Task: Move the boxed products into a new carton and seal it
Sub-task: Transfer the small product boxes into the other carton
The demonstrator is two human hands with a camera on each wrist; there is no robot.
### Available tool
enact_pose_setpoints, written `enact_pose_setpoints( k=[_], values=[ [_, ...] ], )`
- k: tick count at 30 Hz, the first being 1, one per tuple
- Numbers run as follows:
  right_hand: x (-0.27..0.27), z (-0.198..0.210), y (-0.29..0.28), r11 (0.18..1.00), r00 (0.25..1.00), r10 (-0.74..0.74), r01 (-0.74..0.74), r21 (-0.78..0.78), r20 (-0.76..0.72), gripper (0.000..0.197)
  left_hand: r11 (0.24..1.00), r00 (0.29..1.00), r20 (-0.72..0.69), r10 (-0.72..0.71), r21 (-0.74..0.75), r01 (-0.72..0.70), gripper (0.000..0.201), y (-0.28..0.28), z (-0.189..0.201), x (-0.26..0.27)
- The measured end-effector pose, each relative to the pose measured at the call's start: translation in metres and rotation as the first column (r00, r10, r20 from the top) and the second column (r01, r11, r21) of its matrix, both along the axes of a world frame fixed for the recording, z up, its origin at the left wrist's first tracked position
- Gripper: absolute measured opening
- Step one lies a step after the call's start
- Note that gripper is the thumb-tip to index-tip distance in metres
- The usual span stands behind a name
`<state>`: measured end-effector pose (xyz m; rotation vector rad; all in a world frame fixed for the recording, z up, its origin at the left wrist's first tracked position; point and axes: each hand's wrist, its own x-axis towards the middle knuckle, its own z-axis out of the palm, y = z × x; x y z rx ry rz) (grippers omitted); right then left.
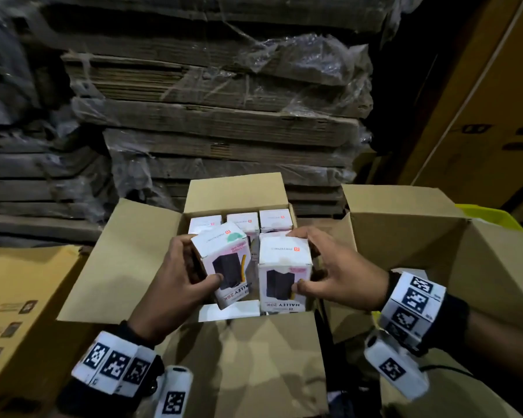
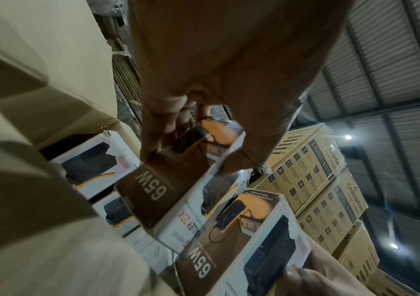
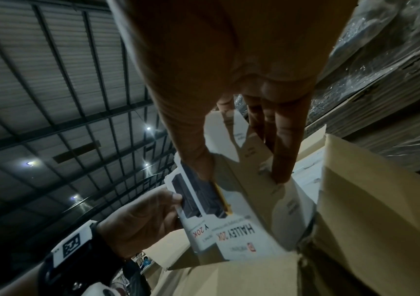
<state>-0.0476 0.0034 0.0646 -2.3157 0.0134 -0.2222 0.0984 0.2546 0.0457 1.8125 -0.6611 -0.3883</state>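
Head view: left hand (image 1: 166, 292) and right hand (image 1: 338, 277) are each pinching a white printed product box (image 1: 221, 263) mid-frame over the open brown cardboard carton (image 1: 127, 260), the left-hand one tilting and risking snagging its upright neighbour (image 1: 284, 276).

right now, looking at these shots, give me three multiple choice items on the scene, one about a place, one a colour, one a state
1. Where are the two product boxes that the hands hold?
A. over the open carton
B. on the floor
C. on a shelf

2. What colour is the top face of the right-hand box?
A. black
B. white
C. green

3. What state are the carton's flaps in?
A. taped shut
B. folded open
C. torn off

Answers:
1 A: the left hand and right hand each grip a box, the left-hand box and the right-hand box, above the open carton, where more boxes stand.
2 B: its top is white with a small red logo.
3 B: the four flaps spread outward and the inside shows.
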Motion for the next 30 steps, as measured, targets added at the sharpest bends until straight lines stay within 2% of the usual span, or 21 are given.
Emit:
enact_pose_setpoints(
  k=[6,11,13,16,18,23,30],
  values=[
    [-0.001,0.003,0.003,0.998,0.998,0.033,-0.031,0.048,-0.046,0.070,1.000,0.999,-0.037,0.001,-0.015,-0.001,0.059,0.005,-0.006,0.001],
    [0.001,-0.012,-0.003,0.997,0.985,0.028,-0.040,-0.067,-0.168,0.074,1.000,0.999,-0.029,0.012,0.000,-0.012,0.059,0.009,-0.011,0.001],
    [0.001,-0.020,-0.005,0.990,0.979,0.021,-0.050,-0.135,-0.205,0.069,1.000,0.999,-0.028,0.016,0.015,-0.016,0.060,0.008,-0.013,-0.001],
    [0.003,-0.025,-0.003,0.911,0.981,0.019,-0.096,-0.401,-0.192,0.063,0.997,1.000,0.001,0.010,0.075,-0.010,0.059,0.005,-0.015,-0.003],
    [0.004,-0.024,-0.001,0.851,0.976,0.027,-0.137,-0.507,-0.218,0.060,0.992,1.000,0.018,0.007,0.122,-0.009,0.057,0.004,-0.018,-0.003],
    [0.008,-0.021,-0.003,0.783,0.943,0.066,-0.252,-0.568,-0.327,0.074,0.984,0.998,0.047,0.050,0.170,-0.057,0.055,0.002,-0.025,0.001],
    [0.011,-0.017,-0.005,0.645,0.913,0.140,-0.378,-0.664,-0.384,0.049,0.979,1.000,0.021,-0.005,0.203,0.001,0.072,-0.004,-0.028,0.000]
  ],
)
